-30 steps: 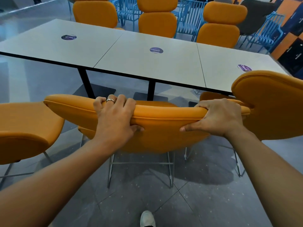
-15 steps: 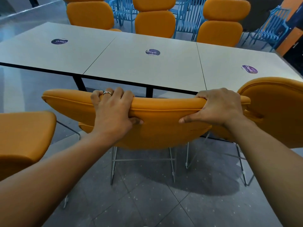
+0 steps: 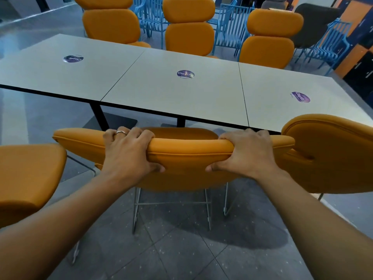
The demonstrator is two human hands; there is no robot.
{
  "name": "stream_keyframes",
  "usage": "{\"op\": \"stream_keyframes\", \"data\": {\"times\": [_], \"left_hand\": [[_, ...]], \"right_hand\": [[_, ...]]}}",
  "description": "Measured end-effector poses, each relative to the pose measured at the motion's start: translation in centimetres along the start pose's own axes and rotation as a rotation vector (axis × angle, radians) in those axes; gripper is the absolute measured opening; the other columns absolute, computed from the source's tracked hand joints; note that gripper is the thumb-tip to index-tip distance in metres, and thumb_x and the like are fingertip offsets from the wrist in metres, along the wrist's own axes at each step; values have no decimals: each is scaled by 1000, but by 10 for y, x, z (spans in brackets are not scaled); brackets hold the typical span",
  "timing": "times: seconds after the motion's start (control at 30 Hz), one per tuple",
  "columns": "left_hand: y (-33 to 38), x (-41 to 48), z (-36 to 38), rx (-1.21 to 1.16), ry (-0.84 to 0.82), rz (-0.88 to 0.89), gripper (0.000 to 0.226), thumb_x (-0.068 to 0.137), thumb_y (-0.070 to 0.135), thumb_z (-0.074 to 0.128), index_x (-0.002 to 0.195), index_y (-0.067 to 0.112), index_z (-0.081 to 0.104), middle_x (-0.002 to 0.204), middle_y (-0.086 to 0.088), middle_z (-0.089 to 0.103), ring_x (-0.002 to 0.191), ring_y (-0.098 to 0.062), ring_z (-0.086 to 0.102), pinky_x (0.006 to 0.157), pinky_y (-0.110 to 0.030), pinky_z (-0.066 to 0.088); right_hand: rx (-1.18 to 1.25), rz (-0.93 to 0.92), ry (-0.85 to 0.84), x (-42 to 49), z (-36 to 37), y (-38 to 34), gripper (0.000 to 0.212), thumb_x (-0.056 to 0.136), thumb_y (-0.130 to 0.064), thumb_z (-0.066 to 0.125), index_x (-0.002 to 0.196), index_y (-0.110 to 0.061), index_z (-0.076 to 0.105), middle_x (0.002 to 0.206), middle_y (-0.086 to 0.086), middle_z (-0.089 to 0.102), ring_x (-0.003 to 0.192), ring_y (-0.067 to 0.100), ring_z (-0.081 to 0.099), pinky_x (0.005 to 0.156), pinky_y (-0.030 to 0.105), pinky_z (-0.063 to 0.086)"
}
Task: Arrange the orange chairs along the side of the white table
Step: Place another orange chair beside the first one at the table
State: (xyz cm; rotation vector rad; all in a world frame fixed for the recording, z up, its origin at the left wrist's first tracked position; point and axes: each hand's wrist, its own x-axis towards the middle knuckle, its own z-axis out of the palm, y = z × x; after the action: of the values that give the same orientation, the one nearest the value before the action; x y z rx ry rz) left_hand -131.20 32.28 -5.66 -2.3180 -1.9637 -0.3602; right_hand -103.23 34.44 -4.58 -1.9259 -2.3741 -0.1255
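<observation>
Along the near edge of the white table [image 3: 181, 91], three orange chairs are seen from behind, and three more are lined up on its far side [image 3: 189, 35]. The middle chair [image 3: 191, 158] is placed just short of the table's near edge, roughly opposite the central black leg [image 3: 180, 122], with its seat partly beneath the top. The right-hand chair [image 3: 331, 154] is set just beside it, their backs touching or nearly so, while the left-hand chair [image 3: 28, 174] is kept apart by a clear gap and farther from the table. The middle chair's top rim is clasped by both hands: the left hand [image 3: 127, 152] and the right hand [image 3: 248, 154] are each wrapped over it, fingers in front and thumbs pressed against the back. The step is judged to be the squaring of this chair to the table. It is best done with an even push from both hands, so that the thin metal legs [image 3: 135, 211] are slid straight over the floor and not twisted. The back should be brought parallel to the table edge, contact with the right-hand chair should be avoided, and spacing matching the far row should be aimed for.
</observation>
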Motion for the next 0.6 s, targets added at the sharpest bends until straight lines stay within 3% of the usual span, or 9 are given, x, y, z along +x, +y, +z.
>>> {"op": "stream_keyframes", "data": {"times": [0.1,0.3,0.6], "left_hand": [[-5,0,2,27,26,-13,76,56,67,76,116,27,56,115,-4,60,112,-34,48,97,-51,23],[-10,16,12,47,113,18,68,56,64,78,107,24,59,106,-5,62,103,-34,53,94,-50,25],[-27,57,22,16,122,8,64,58,63,76,107,27,56,105,-1,59,102,-30,50,96,-50,25]], "right_hand": [[-14,36,49,1,7,-18,92,54,-98,52,123,-38,58,122,-8,65,118,20,54,100,47,35],[-35,55,109,17,9,-14,85,52,-99,50,106,-36,66,107,-8,69,103,19,60,90,44,39],[-28,75,123,58,17,-20,87,49,-102,47,104,-37,65,101,-9,69,99,19,59,87,41,37]]}}
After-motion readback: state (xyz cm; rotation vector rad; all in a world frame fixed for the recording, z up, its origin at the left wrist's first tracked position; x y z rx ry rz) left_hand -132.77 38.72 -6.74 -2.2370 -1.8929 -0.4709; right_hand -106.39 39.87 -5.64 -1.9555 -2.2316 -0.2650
